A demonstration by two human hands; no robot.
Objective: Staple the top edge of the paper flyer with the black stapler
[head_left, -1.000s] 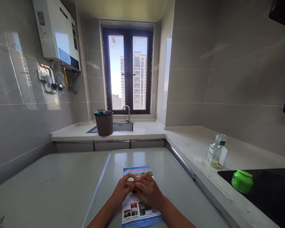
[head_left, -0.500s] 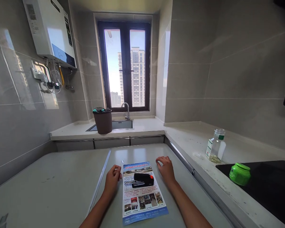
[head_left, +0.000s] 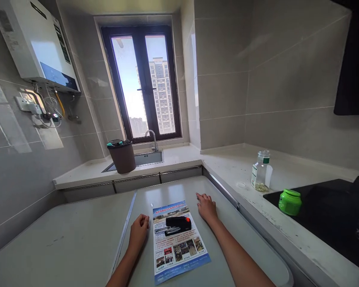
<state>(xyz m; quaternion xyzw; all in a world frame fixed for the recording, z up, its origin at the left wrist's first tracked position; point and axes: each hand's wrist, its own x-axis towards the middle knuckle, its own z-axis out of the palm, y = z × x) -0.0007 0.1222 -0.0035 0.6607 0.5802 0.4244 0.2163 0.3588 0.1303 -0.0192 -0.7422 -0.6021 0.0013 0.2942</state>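
Note:
A black stapler point(head_left: 178, 225) with an orange-red mark at one end lies on a printed flyer point(head_left: 182, 269) with a blue border and small photos. Just left of the flyer, my left hand point(head_left: 139, 228) rests on the table, its fingers curled in and nothing showing in them. On the other side, near the flyer's upper right edge, my right hand point(head_left: 207, 206) lies on the table with its index finger stretched forward. Neither hand touches the stapler. A tiny pale piece point(head_left: 151, 205) lies beyond my left hand.
The greyish table point(head_left: 77, 235) meets a white counter point(head_left: 224, 165) at the back and right. A brown bin point(head_left: 122, 156) stands by the sink point(head_left: 151, 158). To the right are a clear jar point(head_left: 261, 171), its round lid point(head_left: 241, 185) and a green jar point(head_left: 290, 202) on a black cooktop point(head_left: 323, 215).
The view has turned to the right and tilted slightly. My right hand's index finger has stretched out from a more curled pose. The left hand, stapler and flyer stay put.

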